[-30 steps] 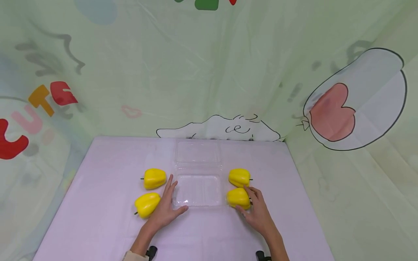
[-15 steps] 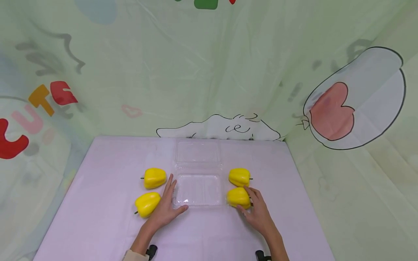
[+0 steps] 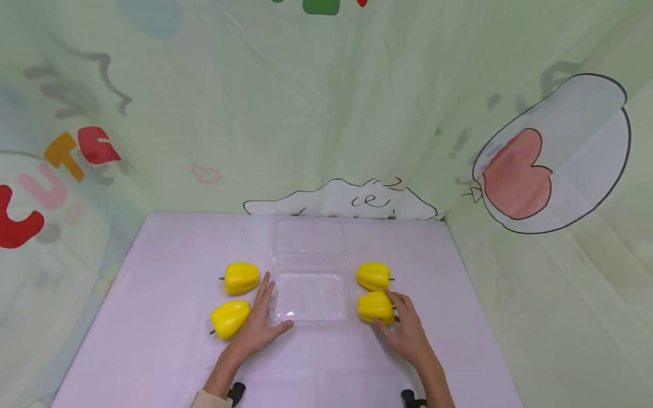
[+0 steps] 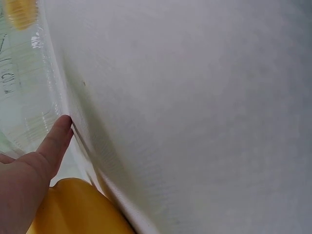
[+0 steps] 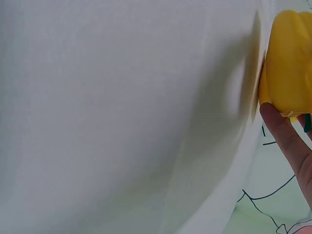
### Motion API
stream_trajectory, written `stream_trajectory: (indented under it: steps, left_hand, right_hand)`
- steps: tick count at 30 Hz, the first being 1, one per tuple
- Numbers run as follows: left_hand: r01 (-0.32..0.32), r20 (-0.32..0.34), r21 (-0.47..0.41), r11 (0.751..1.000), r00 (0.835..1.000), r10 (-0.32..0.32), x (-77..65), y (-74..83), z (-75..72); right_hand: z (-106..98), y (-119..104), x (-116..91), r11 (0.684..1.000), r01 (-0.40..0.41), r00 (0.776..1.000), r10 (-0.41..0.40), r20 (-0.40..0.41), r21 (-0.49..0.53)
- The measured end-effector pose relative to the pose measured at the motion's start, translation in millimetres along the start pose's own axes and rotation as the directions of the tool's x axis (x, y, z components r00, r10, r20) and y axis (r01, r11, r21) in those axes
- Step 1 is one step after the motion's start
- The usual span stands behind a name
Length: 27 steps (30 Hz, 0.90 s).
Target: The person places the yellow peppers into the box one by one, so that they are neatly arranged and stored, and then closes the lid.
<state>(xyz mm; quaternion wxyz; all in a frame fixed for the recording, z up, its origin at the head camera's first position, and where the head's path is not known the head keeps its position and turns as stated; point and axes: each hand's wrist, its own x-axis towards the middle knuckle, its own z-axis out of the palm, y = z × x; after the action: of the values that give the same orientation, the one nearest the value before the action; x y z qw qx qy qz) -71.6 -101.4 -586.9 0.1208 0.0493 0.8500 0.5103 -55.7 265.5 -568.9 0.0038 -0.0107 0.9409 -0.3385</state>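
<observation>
My right hand (image 3: 406, 335) grips the nearer right yellow bell pepper (image 3: 374, 307) from its stem side, thumb in front and fingers behind. The right wrist view shows the thumb against the lower end of this pepper (image 5: 291, 63), near its green stem. My left hand (image 3: 257, 327) lies with fingers spread at the left side of a clear plastic clamshell box (image 3: 308, 299). The box stands unfolded with its lid (image 3: 309, 238) laid back, and nothing is inside. Just left of that hand is another yellow bell pepper (image 3: 229, 320), also visible in the left wrist view.
Behind the gripped one, close to it, is a yellow bell pepper (image 3: 374, 276). One more yellow bell pepper (image 3: 242, 278) lies at the back left. A pale cloth covers the table (image 3: 178, 351), and printed curtains (image 3: 326, 113) hang along its back and sides.
The pepper in my right hand has shifted slightly to the right and away from the box, and the hand has moved with it. My left hand has stayed in place.
</observation>
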Motion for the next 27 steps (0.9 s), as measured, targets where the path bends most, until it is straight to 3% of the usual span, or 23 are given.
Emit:
stream_trajectory:
  steps: [19, 27]
  left_hand:
    - [-0.001, -0.007, -0.005, 1.000, 1.000, 0.001, 1.5, -1.9, 1.8]
    - [-0.011, -0.014, 0.002, 1.000, 1.000, 0.011, 1.9, -0.2, 1.2]
  right_hand:
    - [-13, -7, -1, 0.999, 0.033, 0.997, -0.033, -0.076, 0.000]
    - [-14, -14, 3, 0.999, 0.039, 0.997, -0.037, -0.068, 0.027]
